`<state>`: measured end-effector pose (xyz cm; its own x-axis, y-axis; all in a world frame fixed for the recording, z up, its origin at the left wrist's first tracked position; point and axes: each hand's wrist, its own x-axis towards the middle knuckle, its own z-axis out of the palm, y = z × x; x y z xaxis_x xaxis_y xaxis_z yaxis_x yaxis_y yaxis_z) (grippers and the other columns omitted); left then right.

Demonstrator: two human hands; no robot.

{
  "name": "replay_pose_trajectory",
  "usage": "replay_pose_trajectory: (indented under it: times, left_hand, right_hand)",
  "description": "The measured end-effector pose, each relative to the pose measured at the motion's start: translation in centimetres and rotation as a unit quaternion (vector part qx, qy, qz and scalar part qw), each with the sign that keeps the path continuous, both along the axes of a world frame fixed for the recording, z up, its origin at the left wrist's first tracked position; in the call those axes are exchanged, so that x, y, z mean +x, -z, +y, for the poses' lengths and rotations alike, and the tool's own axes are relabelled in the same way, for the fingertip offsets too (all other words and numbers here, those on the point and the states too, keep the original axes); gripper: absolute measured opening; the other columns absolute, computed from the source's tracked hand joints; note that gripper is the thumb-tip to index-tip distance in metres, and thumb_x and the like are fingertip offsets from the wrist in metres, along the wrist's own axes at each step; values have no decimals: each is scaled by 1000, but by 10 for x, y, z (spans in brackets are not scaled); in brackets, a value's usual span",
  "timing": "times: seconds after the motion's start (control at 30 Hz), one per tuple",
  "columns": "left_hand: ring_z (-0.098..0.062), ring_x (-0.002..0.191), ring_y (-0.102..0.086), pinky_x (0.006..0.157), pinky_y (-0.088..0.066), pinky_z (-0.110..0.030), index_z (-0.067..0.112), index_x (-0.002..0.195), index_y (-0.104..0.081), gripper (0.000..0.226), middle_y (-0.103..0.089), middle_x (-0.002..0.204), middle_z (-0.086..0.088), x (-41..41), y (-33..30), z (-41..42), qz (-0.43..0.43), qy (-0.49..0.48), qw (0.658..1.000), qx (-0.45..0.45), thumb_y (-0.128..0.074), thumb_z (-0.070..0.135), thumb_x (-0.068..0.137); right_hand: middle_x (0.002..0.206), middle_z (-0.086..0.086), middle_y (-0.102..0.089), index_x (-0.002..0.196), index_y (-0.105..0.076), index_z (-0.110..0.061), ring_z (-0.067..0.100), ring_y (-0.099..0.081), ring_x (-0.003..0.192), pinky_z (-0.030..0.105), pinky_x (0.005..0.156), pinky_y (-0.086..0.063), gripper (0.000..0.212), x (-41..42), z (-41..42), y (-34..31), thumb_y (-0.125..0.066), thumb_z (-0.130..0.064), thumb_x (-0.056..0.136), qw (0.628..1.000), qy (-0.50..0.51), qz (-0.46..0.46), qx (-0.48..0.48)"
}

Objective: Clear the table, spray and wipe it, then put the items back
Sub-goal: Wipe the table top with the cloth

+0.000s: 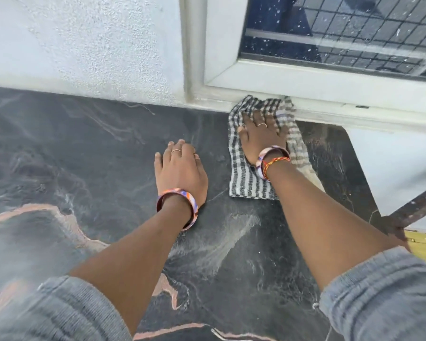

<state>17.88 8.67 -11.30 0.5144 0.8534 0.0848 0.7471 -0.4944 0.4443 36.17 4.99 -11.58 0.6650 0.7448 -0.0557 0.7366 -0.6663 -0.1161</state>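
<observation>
A: Tabletop [108, 153]: dark veined stone, bare of items wherever visible. Cleared already, by the look of it.

B: Wiping stage, then?

A: Seems so. Striped cloth [251, 173] spread flat at the tabletop's far right, top edge bunched against the window frame [293, 89]. Right hand [258, 136] pressed palm-down on it, fingers spread, no clenched grip, just pinning and pushing. Left hand [180, 168] flat and released on bare stone just beside the cloth, holding nothing, probably bracing.

B: Sprayed?

A: Hard to say. Pale streaks near the middle of the tabletop, nearer than the cloth; possibly wet smears, possibly stone grain. No spray bottle in view.

B: Left to do?

A: Probably the rest of the wipe, then items back; none in view.

B: Room?

A: Rough white wall [96, 45] behind the tabletop, meshed window above the cloth.
</observation>
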Motion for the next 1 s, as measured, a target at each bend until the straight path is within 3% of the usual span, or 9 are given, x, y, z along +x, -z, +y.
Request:
replay_pose_trajectory:
  times: [0.2,0.33,0.47,0.6,0.77,1.0]
  left_hand:
    - [-33,127,-41,112,-24,-45,6,115,-50,30,-52,132,-16,-2,-2,5,-19,-21,1000,-5,-36,16,91]
    - [-37,112,-48,103,-33,-47,3,106,-52,24,-56,119,-19,-3,-5,8,-39,-34,999,-7,-39,13,89]
    - [-35,117,-47,105,-32,-46,4,114,-53,29,-56,124,-17,-5,-5,8,-42,-30,999,4,-37,15,92]
    - [-36,119,-47,107,-31,-45,2,114,-54,30,-55,127,-17,-6,-2,8,-48,-32,998,2,-37,15,93]
    - [-36,117,-48,107,-32,-45,3,110,-56,27,-56,126,-17,-2,-5,5,-60,-30,998,1,-37,14,94]
    - [-36,112,-49,105,-33,-48,5,102,-56,25,-57,120,-16,-1,-4,5,-44,-22,999,15,-37,17,93]
  right_hand:
    - [157,-5,-15,146,-20,-28,24,-10,144,53,114,-2,49,-60,68,-1,-25,-34,97,980,-198,21,27]
    - [157,-7,-14,146,-18,-32,21,-10,144,49,115,-1,49,-58,69,0,-23,-40,97,975,-217,33,34]
    - [158,-8,-5,146,-12,-36,21,-4,145,50,115,2,53,-35,38,2,-18,-50,95,989,-143,43,21]
    - [158,-7,1,146,-7,-37,22,0,145,51,115,3,54,15,-24,2,-15,-50,95,999,9,47,6]
    - [158,-4,-1,147,-7,-33,24,-1,145,56,114,-1,54,65,-97,0,-17,-45,95,976,213,43,9]
    - [158,-3,-1,147,-7,-32,28,-4,145,55,113,-11,52,43,-131,3,-17,-39,96,955,292,43,21]
